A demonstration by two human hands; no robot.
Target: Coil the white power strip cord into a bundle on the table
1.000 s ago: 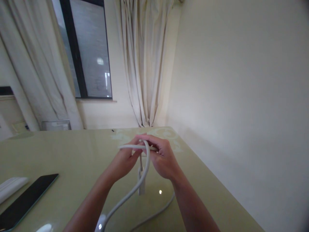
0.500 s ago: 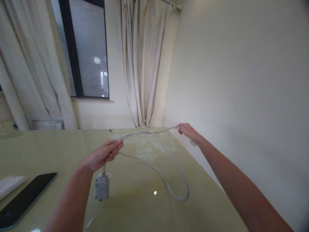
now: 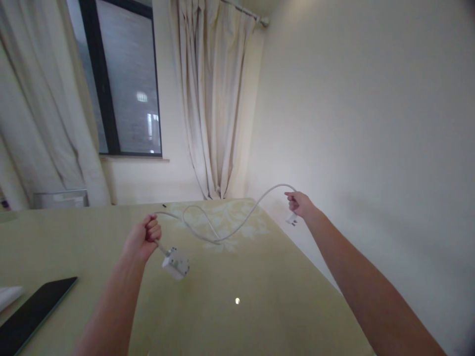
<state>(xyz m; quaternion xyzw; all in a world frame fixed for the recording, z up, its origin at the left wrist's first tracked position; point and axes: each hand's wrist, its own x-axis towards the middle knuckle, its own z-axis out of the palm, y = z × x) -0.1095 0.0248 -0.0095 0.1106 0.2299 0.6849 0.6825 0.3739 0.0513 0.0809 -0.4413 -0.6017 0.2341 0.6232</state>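
A white power cord [image 3: 243, 222] runs between my two hands, looping and crossing itself over the table's far part. My left hand [image 3: 148, 232] is closed around the cord close to its socket block [image 3: 176, 263], a white box that hangs tilted just right of the fist. On the right, my right hand [image 3: 299, 203] is closed around the cord's other end. The white plug [image 3: 292, 219] with its dark prongs pokes out below those fingers, past the table's right edge.
The glossy pale green table [image 3: 237, 326] meets a wall at its right edge. A black flat panel [image 3: 37, 311] and a white object [image 3: 9, 296] lie at the left. Curtains [image 3: 213, 109] and a window [image 3: 128, 79] are behind. A tiny dark item [image 3: 164, 205] sits at the far edge.
My hands have moved apart, the left one leftward and the right one slightly rightward. The doubled cord has opened out between them, and the socket block has swung right. The plug now shows.
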